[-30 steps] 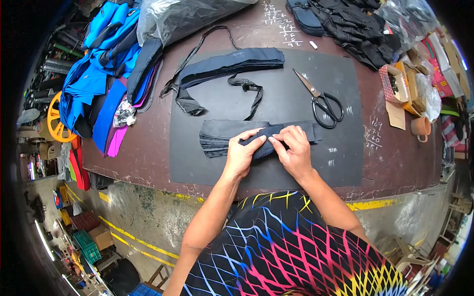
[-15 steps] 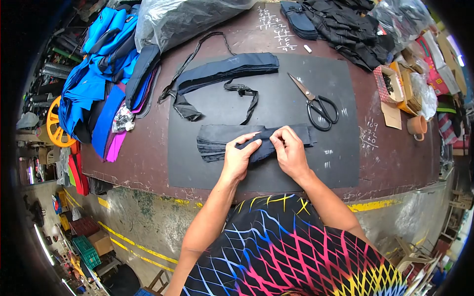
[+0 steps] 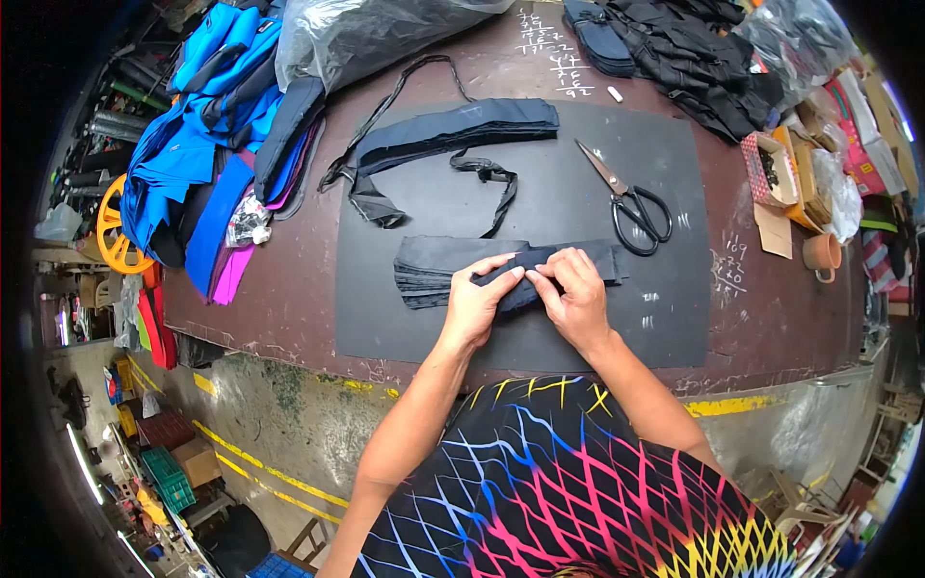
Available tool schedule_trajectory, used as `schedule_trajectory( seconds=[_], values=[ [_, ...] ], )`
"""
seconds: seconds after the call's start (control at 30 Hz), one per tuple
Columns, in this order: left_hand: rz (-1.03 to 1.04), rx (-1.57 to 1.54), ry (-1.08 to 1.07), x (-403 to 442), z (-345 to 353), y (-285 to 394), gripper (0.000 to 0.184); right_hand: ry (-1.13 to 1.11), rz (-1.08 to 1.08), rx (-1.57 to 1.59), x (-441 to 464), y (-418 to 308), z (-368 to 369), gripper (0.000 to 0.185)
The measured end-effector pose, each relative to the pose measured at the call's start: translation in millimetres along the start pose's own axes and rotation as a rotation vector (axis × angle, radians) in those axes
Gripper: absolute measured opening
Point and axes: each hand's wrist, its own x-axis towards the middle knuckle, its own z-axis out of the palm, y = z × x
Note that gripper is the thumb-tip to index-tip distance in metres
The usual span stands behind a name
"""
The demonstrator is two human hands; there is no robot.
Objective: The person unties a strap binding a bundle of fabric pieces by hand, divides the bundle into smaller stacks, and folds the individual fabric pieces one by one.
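Near the front of the black mat, a stack of dark fabric strips lies fanned out at its left end. Over its middle, my left hand pinches dark navy fabric pieces between thumb and fingers. My right hand grips the same pieces from the other side, its thumb close to the left thumb. Fingers cover much of the held fabric. Farther back lies another stack of navy strips, with a crumpled black strip just below it. Black-handled scissors rest to the right, blades slightly apart.
Blue fabric pieces pile up on the left of the brown table. A grey plastic bag and black fabric sit at the back. A small box and an orange-brown mug stand at right.
My hands have drawn closer, thumbs now nearly meeting on the held fabric. The right fingers have shifted their grip. The whole view has moved slightly; the stacks and scissors stay in place.
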Motion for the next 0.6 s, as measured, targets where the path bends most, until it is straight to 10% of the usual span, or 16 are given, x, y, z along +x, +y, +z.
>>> schedule_trajectory(
  seconds=[0.17,0.33,0.6],
  values=[
    [0.022,0.003,-0.025,1,2,0,0.029,-0.003,0.246,0.235,0,1,-5,0.019],
    [-0.022,0.031,-0.004,-1,5,2,0.030,0.311,-0.007,-0.075,7,-14,-11,0.016],
    [-0.012,0.006,-0.012,-2,1,2,0.030,0.018,0.027,-0.002,0,-1,-5,0.019]
  ],
)
